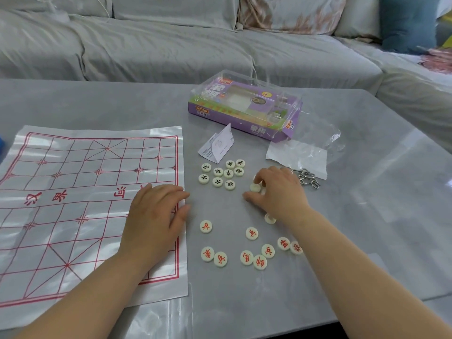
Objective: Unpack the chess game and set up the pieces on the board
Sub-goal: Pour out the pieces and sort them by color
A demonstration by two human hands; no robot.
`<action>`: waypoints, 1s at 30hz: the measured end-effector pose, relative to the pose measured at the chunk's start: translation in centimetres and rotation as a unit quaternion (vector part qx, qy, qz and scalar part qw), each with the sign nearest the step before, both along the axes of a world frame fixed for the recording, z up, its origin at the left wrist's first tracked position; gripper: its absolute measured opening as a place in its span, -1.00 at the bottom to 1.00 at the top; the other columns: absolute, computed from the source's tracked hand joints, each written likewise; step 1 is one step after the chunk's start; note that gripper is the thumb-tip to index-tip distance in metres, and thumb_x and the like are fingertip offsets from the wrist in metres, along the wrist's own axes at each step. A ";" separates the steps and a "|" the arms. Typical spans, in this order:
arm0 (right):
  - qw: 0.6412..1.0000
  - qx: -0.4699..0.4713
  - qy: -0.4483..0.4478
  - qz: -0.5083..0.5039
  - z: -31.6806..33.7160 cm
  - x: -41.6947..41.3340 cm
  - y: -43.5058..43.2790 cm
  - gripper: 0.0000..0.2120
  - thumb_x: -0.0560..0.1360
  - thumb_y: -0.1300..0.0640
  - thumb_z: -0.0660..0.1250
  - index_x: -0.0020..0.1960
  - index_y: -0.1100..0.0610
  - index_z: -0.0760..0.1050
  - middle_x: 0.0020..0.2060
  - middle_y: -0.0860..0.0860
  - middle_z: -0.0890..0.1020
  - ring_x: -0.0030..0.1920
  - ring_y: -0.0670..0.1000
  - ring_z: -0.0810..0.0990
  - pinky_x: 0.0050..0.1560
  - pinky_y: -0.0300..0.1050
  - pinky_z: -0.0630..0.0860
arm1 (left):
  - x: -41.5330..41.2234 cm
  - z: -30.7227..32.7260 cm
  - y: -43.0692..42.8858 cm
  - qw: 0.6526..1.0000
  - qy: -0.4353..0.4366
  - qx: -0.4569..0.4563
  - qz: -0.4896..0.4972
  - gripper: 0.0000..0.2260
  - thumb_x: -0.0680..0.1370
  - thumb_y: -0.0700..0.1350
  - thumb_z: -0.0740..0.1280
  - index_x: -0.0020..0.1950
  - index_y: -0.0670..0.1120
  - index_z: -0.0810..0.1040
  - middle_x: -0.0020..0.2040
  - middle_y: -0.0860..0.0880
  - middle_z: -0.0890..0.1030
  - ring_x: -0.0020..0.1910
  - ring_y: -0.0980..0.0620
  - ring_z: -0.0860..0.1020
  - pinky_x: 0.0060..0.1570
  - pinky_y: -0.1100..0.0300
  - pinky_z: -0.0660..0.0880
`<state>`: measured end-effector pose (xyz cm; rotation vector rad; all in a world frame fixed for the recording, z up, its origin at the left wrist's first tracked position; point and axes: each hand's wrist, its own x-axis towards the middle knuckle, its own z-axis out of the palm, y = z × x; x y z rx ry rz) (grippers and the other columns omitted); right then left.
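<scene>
Pinching 1 piece [255,187], right grip [281,195] sits by 9 black pieces [228,173]; left grip [156,216] flat on board [73,204].

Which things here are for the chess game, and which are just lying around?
For the game: board, black-lettered pieces, red-lettered pieces, piece pinched by right hand, game box.
Just lying about: leaflet, plastic bag, metal rings, blue cushion.

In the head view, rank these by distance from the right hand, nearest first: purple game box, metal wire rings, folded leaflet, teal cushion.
From the right hand, which pinches a chess piece:
1. metal wire rings, just right of it
2. folded leaflet, ahead to its left
3. purple game box, beyond the leaflet
4. teal cushion, far back right
</scene>
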<state>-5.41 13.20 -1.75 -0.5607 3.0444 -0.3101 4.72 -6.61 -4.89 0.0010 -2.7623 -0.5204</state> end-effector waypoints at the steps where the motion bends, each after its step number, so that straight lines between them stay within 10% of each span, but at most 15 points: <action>1: 1.000 0.007 -0.003 -0.008 -0.1 0.1 -0.1 -0.65 0.47 -0.08 0.27 0.16 0.10 0.43 0.10 0.04 0.50 0.20 0.07 0.35 0.18 -0.16 0.25 | 0.1 0.1 0.0 1.000 0.016 0.006 -0.003 -0.64 0.48 0.00 0.09 -0.07 -0.16 0.62 -0.10 -0.10 0.65 -0.02 0.08 0.43 0.20 0.12 0.27; 8: 1.000 -0.020 0.004 -0.015 -0.2 -0.1 -0.3 -0.73 0.53 0.06 0.17 0.16 0.15 0.45 0.11 0.07 0.52 0.19 0.08 0.40 0.12 -0.15 0.30 | -1.1 1.7 1.0 0.996 0.051 0.037 -0.056 -0.67 0.45 -0.02 0.14 -0.18 -0.15 0.65 -0.22 -0.05 0.66 -0.15 0.09 0.49 0.00 0.12 0.35; 20: 0.955 -0.261 -0.102 -0.092 0.2 -0.6 4.5 -0.84 0.50 0.18 0.23 -0.17 0.13 0.57 -0.31 -0.07 0.52 -0.31 -0.12 0.41 -0.35 -0.38 0.31 | -10.6 2.5 8.8 0.971 -0.169 -0.083 -0.149 -0.67 0.57 -0.10 0.16 0.34 -0.04 0.34 0.33 -0.03 0.37 0.28 -0.05 0.34 0.21 0.13 0.31; 27: 0.942 -0.282 -0.159 -0.089 -0.4 0.1 6.6 -0.80 0.52 0.15 0.23 -0.27 0.02 0.48 -0.36 -0.21 0.50 -0.31 -0.21 0.42 -0.35 -0.51 0.30 | -12.5 1.3 9.3 0.959 -0.080 -0.209 -0.173 -0.71 0.60 -0.09 0.08 0.23 -0.09 0.48 0.20 -0.07 0.48 0.18 -0.07 0.42 0.12 0.11 0.28; 30: 0.945 -0.282 -0.148 -0.074 -0.6 0.6 6.3 -0.83 0.52 0.15 0.23 -0.24 0.04 0.49 -0.39 -0.20 0.48 -0.36 -0.20 0.40 -0.37 -0.52 0.31 | -12.0 1.9 8.6 0.954 -0.063 -0.193 -0.221 -0.68 0.56 -0.14 0.07 -0.07 -0.20 0.61 -0.13 -0.14 0.61 -0.16 -0.14 0.59 -0.23 0.12 0.50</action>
